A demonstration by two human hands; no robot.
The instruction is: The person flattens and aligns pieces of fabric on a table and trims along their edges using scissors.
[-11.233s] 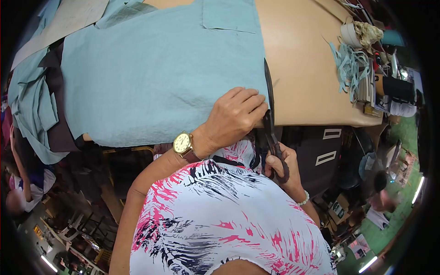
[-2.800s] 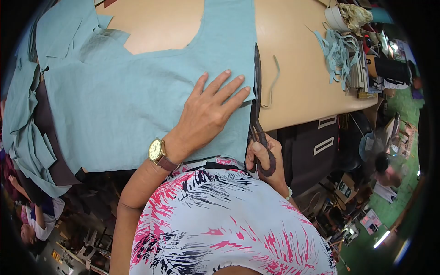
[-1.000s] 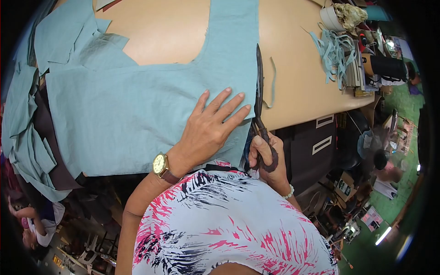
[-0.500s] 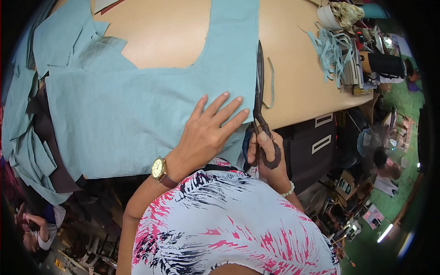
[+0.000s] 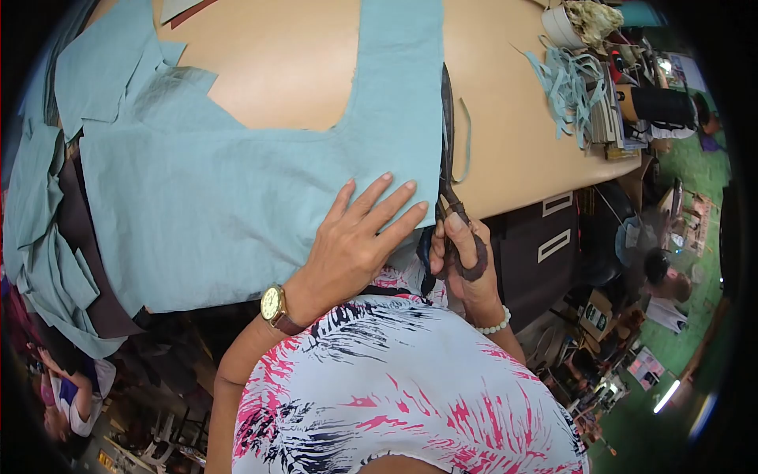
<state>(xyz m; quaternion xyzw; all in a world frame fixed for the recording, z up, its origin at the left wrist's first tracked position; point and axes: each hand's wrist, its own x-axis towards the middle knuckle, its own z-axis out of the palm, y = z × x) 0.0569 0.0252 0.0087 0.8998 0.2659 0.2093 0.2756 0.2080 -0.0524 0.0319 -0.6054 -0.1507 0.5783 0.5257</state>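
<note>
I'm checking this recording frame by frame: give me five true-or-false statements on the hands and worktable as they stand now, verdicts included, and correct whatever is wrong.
1. The right hand holds the dark scissors. True.
2. The left hand is clenched in a fist. False: it lies with its fingers spread on the blue-green cloth.
3. A single narrow strip lies on the tan table, apart from the tangle of strips. True.
4. The wristwatch is on the right wrist. False: it is on the left wrist; the right one wears a pale beaded bracelet.
5. The tangle of strips lies near the white container. True.
</note>
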